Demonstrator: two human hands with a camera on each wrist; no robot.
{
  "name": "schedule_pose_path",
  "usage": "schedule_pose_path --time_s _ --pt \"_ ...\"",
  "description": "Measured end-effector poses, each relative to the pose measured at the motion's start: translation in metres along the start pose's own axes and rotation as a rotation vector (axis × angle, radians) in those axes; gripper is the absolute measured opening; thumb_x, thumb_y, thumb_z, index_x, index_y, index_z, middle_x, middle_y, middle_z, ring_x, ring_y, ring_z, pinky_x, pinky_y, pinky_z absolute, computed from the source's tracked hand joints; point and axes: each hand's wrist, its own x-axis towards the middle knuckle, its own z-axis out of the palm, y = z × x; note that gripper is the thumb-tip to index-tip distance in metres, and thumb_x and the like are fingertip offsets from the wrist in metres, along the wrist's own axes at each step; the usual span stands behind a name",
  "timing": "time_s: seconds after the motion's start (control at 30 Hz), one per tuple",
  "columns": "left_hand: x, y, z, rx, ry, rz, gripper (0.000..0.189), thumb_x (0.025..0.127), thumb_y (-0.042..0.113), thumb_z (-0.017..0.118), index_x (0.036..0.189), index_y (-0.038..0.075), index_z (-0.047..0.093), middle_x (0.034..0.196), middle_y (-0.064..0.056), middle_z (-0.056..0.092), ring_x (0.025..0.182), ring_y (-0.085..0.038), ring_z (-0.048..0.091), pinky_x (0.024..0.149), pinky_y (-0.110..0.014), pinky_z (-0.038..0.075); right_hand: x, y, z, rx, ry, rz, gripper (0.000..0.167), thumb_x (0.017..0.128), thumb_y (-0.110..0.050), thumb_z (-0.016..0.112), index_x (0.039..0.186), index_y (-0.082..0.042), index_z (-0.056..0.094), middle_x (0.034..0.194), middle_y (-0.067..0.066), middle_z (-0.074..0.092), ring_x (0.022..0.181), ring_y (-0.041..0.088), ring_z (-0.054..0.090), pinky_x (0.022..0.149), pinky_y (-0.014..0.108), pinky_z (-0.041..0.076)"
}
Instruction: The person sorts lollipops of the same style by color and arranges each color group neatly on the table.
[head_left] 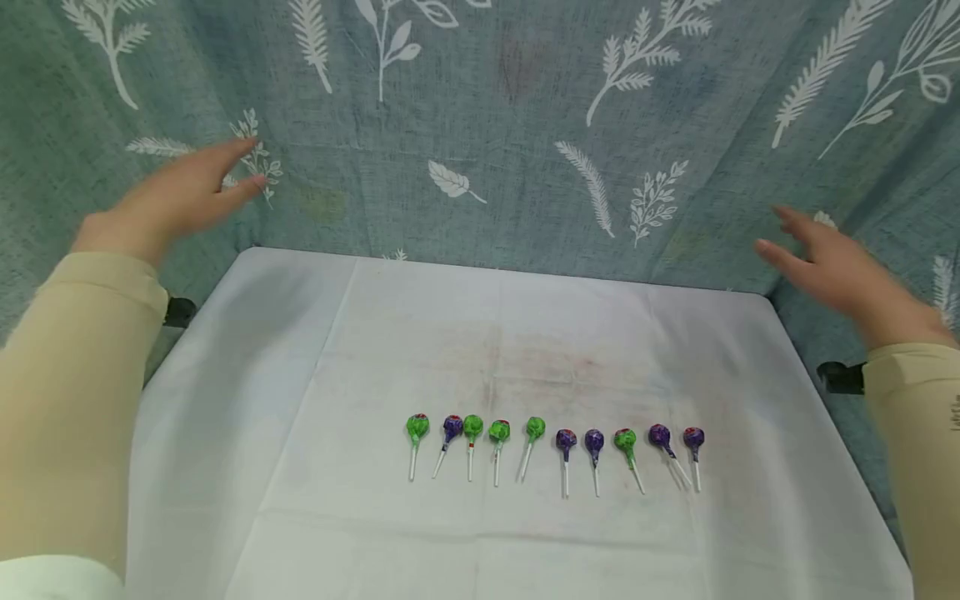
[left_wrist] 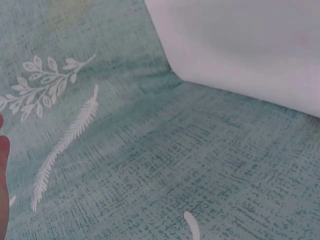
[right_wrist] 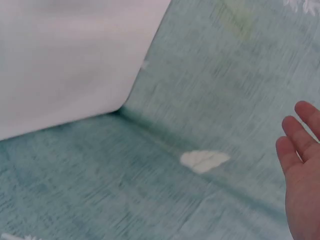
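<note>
Several wrapped lollipops lie in a rough row across the white table in the head view, sticks pointing toward me. Some have green wrappers, like the green lollipop at the left end; others are purple, like the purple lollipop at the right end. My left hand is raised past the table's far left corner, fingers extended, holding nothing. Past the far right corner my right hand is held up the same way, also with nothing in it. Its fingers look straight in the right wrist view. Both hands are well away from the lollipops.
The table is covered with a white cloth bearing faint reddish stains and creases. A blue-green curtain with white leaf prints hangs behind the table and around its sides. Dark clips or straps show beside the wrists.
</note>
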Motion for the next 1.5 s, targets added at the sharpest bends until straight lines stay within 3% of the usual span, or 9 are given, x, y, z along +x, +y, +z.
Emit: schedule_pose_path --time_s 0.37,0.67,0.97,1.13,1.27,1.5 --pt "-0.003 0.000 0.008 0.009 0.083 0.072 0.075 0.104 0.051 0.039 0.161 0.015 0.005 0.162 -0.022 0.000 0.143 -0.052 0.006 0.106 -0.075 0.011 0.007 -0.030 0.012 0.035 -0.001 -0.098 0.076 0.104 -0.048 0.042 0.161 -0.015 0.003 0.154 0.035 0.020 0.134 0.058 0.025 0.094 0.078 0.025" --pt "-0.001 0.008 0.013 0.003 0.084 0.122 0.072 0.105 0.046 0.042 0.161 0.014 0.009 0.160 -0.027 0.010 0.138 -0.056 0.019 0.103 -0.075 0.018 0.007 -0.050 0.026 0.033 0.050 -0.192 0.072 0.104 -0.043 0.048 0.159 -0.009 0.017 0.150 0.031 0.030 0.134 0.052 0.031 0.097 0.072 0.032" --pt "-0.005 0.022 0.025 -0.003 0.139 0.232 0.065 0.106 0.042 0.044 0.157 0.008 0.024 0.156 -0.026 0.025 0.141 -0.050 0.020 0.107 -0.072 0.017 0.003 -0.067 0.044 0.042 0.067 -0.236 0.072 0.102 -0.045 0.051 0.158 -0.010 0.022 0.150 0.027 0.034 0.134 0.049 0.034 0.095 0.071 0.035" --pt "-0.011 0.032 0.034 -0.034 0.145 0.249 0.062 0.105 0.040 0.046 0.157 0.010 0.027 0.155 -0.025 0.028 0.141 -0.049 0.021 0.107 -0.071 0.019 0.002 -0.076 0.055 0.028 0.064 -0.278 0.070 0.102 -0.044 0.053 0.157 -0.009 0.027 0.149 0.025 0.037 0.133 0.047 0.037 0.093 0.069 0.039" --pt "-0.015 0.034 0.041 -0.054 0.160 0.251 0.062 0.105 0.040 0.047 0.157 0.012 0.029 0.152 -0.025 0.032 0.136 -0.050 0.028 0.102 -0.071 0.024 0.001 -0.084 0.063 0.032 0.066 -0.308 0.069 0.101 -0.044 0.055 0.156 -0.009 0.030 0.149 0.022 0.038 0.132 0.044 0.039 0.091 0.066 0.043" --pt "-0.020 0.036 0.053 -0.063 0.142 0.270 0.062 0.104 0.042 0.048 0.155 0.011 0.031 0.152 -0.023 0.033 0.138 -0.048 0.028 0.102 -0.070 0.026 -0.002 -0.099 0.078 0.053 0.063 -0.333 0.068 0.100 -0.047 0.055 0.154 -0.012 0.034 0.148 0.017 0.041 0.129 0.038 0.044 0.085 0.060 0.049"
